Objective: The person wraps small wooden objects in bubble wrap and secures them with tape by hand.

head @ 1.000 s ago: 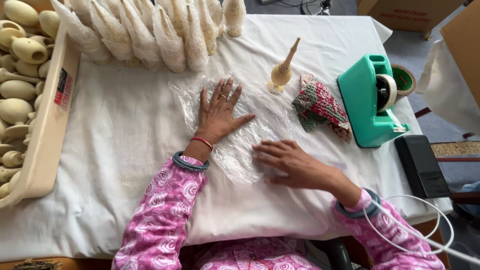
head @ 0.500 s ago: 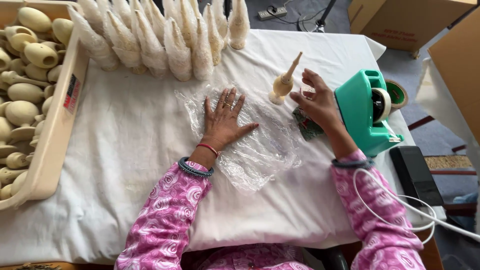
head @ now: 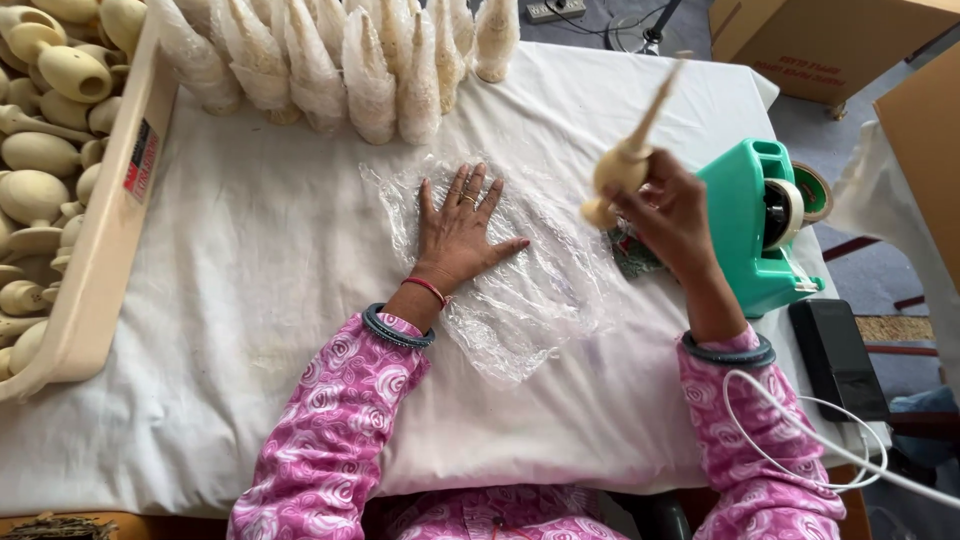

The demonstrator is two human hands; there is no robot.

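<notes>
At the far left a cream plastic tray (head: 95, 250) sits on the edge of the surface (head: 250, 300), heaped with bare wooden pieces (head: 35, 195), bulb-ended with thin necks. Along the back stands a row of the same shapes already bundled in clear wrap (head: 350, 60), upright and shoulder to shoulder, probably parked there to keep finished ones out of the way. In the middle lies a crinkled sheet of clear film (head: 530, 290), spread over the white cloth. The left hand (head: 455, 235) rests flat on it, palm down, fingers spread wide and holding nothing, the forearm running straight in from the body; that seems meant to pin the film smooth. To the right, the right hand (head: 670, 215) is raised above the film's edge, wrist bent back, fingers closed around the bulb of a wooden spindle (head: 625, 160) whose thin stem points up and away. The grip itself is partly hidden. Just beside it stands a green tape dispenser (head: 755, 235), and a dark phone (head: 835, 355) lies nearer the corner.
</notes>
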